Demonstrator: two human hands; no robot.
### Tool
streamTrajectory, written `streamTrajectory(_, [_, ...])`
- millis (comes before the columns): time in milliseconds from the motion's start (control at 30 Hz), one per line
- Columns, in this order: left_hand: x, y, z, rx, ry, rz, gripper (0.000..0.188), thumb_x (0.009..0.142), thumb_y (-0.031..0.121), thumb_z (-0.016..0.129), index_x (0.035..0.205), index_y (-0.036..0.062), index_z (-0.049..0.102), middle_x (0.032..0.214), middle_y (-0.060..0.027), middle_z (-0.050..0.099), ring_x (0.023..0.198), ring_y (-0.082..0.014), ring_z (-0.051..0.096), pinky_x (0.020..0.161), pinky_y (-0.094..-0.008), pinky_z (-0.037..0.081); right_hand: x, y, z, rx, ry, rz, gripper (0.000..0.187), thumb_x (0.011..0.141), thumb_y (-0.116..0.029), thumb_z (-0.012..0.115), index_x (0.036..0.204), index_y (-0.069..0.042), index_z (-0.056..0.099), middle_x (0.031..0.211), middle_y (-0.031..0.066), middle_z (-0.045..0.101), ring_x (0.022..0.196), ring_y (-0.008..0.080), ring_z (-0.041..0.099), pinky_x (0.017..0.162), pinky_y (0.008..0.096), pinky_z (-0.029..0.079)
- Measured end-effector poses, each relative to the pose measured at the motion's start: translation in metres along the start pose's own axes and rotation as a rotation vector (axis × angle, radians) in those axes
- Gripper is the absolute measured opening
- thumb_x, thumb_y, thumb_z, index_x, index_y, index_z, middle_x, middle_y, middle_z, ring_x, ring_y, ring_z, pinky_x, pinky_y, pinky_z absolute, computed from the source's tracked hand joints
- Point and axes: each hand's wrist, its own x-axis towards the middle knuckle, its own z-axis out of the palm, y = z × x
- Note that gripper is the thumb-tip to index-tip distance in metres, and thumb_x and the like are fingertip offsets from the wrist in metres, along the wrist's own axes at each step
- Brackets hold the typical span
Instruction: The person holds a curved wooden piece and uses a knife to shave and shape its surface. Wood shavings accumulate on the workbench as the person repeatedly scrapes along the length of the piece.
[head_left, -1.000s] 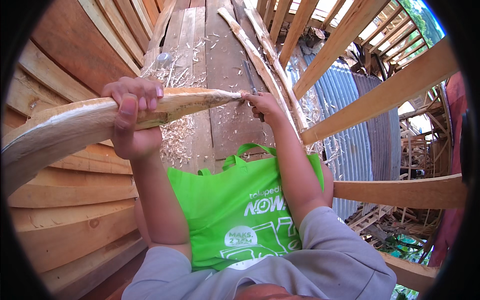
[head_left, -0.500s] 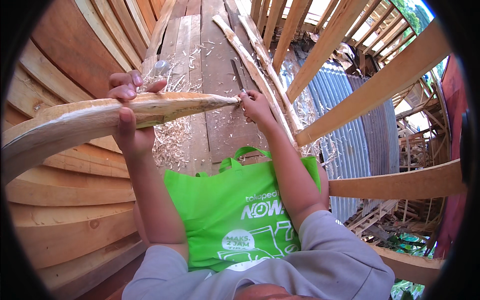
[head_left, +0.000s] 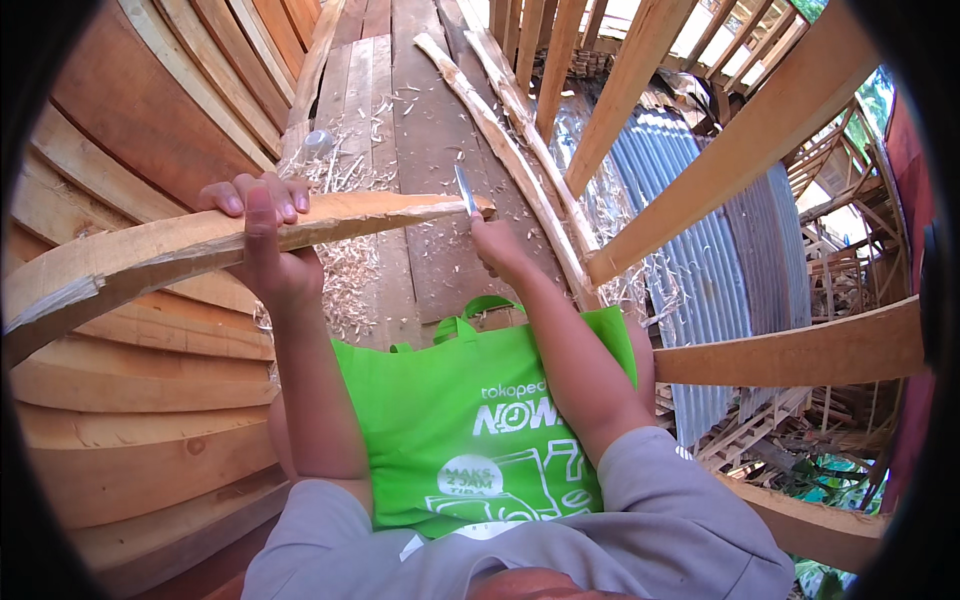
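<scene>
A long pale piece of wood (head_left: pixel 375 213) stretches across in front of me from the left edge, with rough cut faces and a narrow right end. My left hand (head_left: pixel 268 235) is closed round it, its thumb over the near side and fingers over the far side. My right hand (head_left: pixel 497 248) grips a knife, whose handle is hidden in the fist. The knife's bright blade (head_left: pixel 465 188) points away from me and crosses the narrow end of the wood, apparently against it. A green cloth bag (head_left: pixel 450 420) lies over my lap.
Wood shavings (head_left: pixel 345 290) litter the plank floor (head_left: pixel 405 150). A clear plastic cup (head_left: pixel 318 143) sits at the far left. Two long peeled sticks (head_left: pixel 500 140) lie ahead. Stacked boards (head_left: pixel 150 400) line my left; a slatted wooden railing (head_left: pixel 740 160) stands right, with corrugated metal (head_left: pixel 670 200) beyond.
The wood has turned about its length in my left hand, showing a different face. My right hand has shifted slightly left and nearer, bringing the blade across the narrow end.
</scene>
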Motion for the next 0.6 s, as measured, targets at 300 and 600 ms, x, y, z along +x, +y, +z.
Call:
streamTrajectory(300, [0.001,-0.002,0.004,-0.007,0.098,-0.03,0.024,0.086,0.002,0.057,0.087,0.0196,0.042,0.07,0.0058,0.042,0.063,-0.0063,0.042,0.064,-0.027,0.041,-0.013,-0.023,0.005,0.041,-0.071,-0.038,0.052,0.099,-0.053,0.044,0.064,-0.015,0.04,0.052,-0.0037,0.032,0.041,0.0109,0.025,0.039,0.0331,0.017])
streamTrajectory(600, [0.002,0.002,0.006,-0.024,0.083,-0.026,0.024,0.084,0.002,0.059,0.088,0.0202,0.043,0.071,0.0055,0.043,0.064,-0.0065,0.042,0.065,-0.0263,0.041,0.009,-0.017,-0.01,-0.002,-0.127,0.016,0.049,0.1,-0.05,0.04,0.066,-0.015,0.04,0.055,-0.0028,0.032,0.042,0.0107,0.026,0.041,0.0321,0.017])
